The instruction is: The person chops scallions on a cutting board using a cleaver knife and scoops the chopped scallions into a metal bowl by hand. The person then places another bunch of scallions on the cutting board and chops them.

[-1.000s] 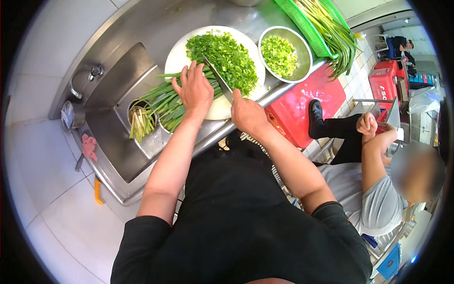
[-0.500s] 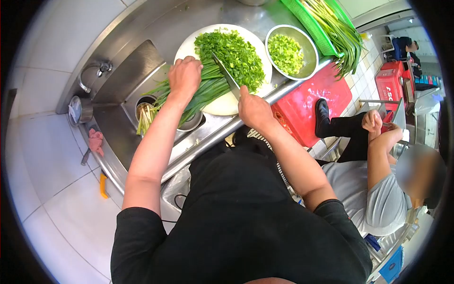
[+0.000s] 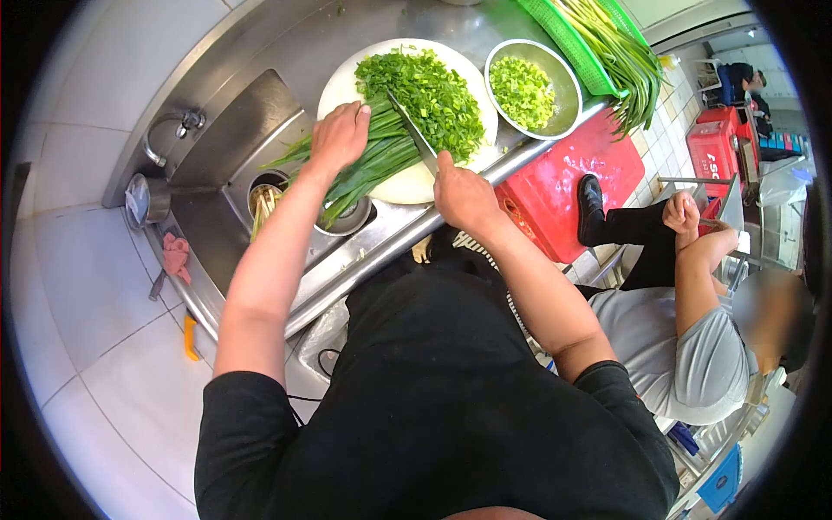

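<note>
My right hand (image 3: 463, 192) is closed round the handle of a knife (image 3: 414, 130), whose blade stands between long green onions (image 3: 381, 156) and a heap of chopped greens (image 3: 425, 97). Both lie on a round white cutting board (image 3: 409, 190). My left hand (image 3: 341, 136) rests with curled fingers on the long stalks, left of the blade. The stalks' pale ends hang over the sink side. Right of the board, a metal bowl (image 3: 565, 97) holds lighter chopped pieces (image 3: 523, 94).
A green basket (image 3: 568, 43) of whole onions stands at the upper right. The sink (image 3: 208, 230) and faucet (image 3: 169, 130) are at left. A red crate (image 3: 572, 195) is beyond the counter edge. A seated person (image 3: 672, 347) in grey is at right; another person (image 3: 737, 80) is farther back.
The view has shifted, so the board appears slightly farther right. My left hand's fingers were spread on the stalks and are now curled. My right hand still holds the knife by the cut edge.
</note>
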Tool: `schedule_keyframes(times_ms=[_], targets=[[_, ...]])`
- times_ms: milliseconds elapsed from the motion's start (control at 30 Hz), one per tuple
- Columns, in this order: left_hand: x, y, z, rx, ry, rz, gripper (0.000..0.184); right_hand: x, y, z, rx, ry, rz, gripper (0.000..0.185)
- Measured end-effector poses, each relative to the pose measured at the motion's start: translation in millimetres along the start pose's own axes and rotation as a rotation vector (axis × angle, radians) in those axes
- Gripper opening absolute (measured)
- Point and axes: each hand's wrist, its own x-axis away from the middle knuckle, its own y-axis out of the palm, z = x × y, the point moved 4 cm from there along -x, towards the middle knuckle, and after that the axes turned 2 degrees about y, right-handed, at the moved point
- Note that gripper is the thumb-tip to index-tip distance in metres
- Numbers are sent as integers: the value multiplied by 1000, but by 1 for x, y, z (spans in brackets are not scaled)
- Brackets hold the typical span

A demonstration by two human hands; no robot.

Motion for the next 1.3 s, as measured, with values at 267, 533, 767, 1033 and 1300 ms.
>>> schedule_keyframes(times_ms=[267,533,767,1033,1300], targets=[[58,39,40,-48,-260,286,49,5,13,-15,-25,-10,-39,19],[70,49,43,-106,-185,405,35,4,-38,-36,-64,-13,22,19],[69,52,40,-153,-91,488,28,-28,-24,-38,8,-96,2,22],[70,56,38,-152,-88,429,27,40,23,6,89,-11,-118,33],[71,59,36,-180,-50,434,26,-52,-21,-33,51,-43,-120,33]])
